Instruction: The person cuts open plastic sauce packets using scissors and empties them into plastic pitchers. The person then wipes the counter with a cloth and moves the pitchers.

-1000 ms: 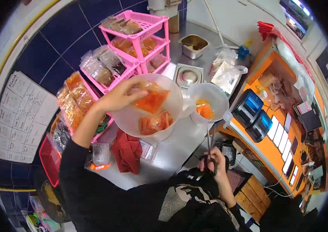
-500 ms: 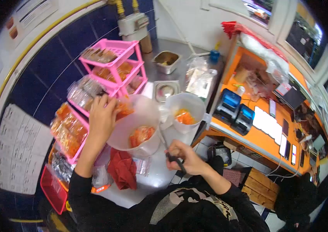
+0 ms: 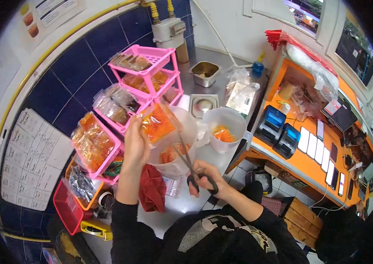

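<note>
My left hand (image 3: pixel 136 144) grips a clear plastic bag of orange food (image 3: pixel 156 126), held up over the large white plastic pitcher (image 3: pixel 185 115). Inside that pitcher lies another portion of orange food (image 3: pixel 171 154). In my right hand (image 3: pixel 208 172) is a pair of scissors (image 3: pixel 188 163) with black handles; the blades are spread and point up toward the bag's lower right edge. Whether they touch the bag I cannot tell. A second pitcher (image 3: pixel 235 118), also holding orange pieces, stands to the right.
Pink stacked baskets (image 3: pixel 169 53) with packed bags stand at the left. A dark red cloth (image 3: pixel 152 189) lies on the steel counter near me. Metal containers (image 3: pixel 205 74) sit farther back. An orange desk (image 3: pixel 279 102) at the right carries black-and-blue machines (image 3: pixel 271 121) and several phones (image 3: pixel 312 145).
My left hand has moved the bag from beside the baskets to over the large pitcher. The scissors have risen and their blades have spread. The camera view has shifted a little.
</note>
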Motion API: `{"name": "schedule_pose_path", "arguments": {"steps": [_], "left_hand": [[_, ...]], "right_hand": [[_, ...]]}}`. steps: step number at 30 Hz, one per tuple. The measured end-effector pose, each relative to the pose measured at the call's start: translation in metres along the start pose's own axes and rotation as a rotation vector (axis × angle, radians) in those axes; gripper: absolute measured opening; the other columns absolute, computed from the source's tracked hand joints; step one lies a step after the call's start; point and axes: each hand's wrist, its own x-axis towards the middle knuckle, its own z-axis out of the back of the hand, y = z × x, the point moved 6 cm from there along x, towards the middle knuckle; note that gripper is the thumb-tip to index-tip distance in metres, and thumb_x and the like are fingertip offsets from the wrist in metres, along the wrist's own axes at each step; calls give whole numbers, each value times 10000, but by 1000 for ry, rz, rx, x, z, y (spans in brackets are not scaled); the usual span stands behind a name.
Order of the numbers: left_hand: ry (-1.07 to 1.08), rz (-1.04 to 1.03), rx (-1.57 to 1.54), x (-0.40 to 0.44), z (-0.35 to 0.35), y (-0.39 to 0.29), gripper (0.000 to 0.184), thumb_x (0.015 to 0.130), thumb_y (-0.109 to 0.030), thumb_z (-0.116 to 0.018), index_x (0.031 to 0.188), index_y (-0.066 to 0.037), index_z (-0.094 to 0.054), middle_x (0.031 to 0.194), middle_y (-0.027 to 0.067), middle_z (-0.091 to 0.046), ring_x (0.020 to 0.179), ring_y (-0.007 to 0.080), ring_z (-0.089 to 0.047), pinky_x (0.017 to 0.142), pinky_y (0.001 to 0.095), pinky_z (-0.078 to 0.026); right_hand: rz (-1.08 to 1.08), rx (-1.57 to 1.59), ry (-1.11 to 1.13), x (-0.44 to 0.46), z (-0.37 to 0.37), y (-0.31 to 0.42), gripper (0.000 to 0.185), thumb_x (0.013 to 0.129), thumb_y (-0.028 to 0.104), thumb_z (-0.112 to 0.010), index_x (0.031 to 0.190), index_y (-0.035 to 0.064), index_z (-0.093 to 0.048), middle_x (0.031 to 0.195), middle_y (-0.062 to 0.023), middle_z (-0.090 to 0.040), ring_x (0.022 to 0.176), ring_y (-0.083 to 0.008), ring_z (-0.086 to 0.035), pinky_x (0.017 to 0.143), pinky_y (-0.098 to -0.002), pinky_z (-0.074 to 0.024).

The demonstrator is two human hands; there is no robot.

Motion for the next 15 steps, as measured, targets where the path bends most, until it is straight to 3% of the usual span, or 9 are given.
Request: {"name": "schedule_pose_path", "arguments": {"steps": [2,4,12,15], "left_hand": [[-5,13,-146,-12,-11,-3,292,946,-189,-313,1069,14,-483,1087,122,-519,1047,220,-509,926,377,-415],[-22,-25,-161,-19,-13,-6,404,938,-211,-259,1230,43,-375,1197,197,-485,1078,296,-520,905,425,-460],[7,24,-262,-31,-15,-4,421,936,-220,-213,1230,37,-370,1204,197,-484,1102,295,-504,936,437,-430],[-1,11,-309,-33,-17,-5,387,919,-198,-240,1181,49,-384,1133,203,-517,1034,300,-550,871,454,-481]], "right_hand": [[-9,19,-45,6,3,8,648,681,612,-605,905,32,-425,572,-76,-524,487,-160,-518,492,-275,-430],[-5,38,-57,12,8,9,650,671,608,-621,894,28,-433,557,-79,-523,454,-163,-510,490,-275,-437],[20,-60,-129,25,24,36,592,648,518,-715,869,62,-410,518,-65,-493,413,-142,-485,415,-227,-385],[23,-85,-123,26,24,44,588,639,502,-733,854,64,-405,512,-64,-483,390,-129,-462,394,-230,-370]]}}
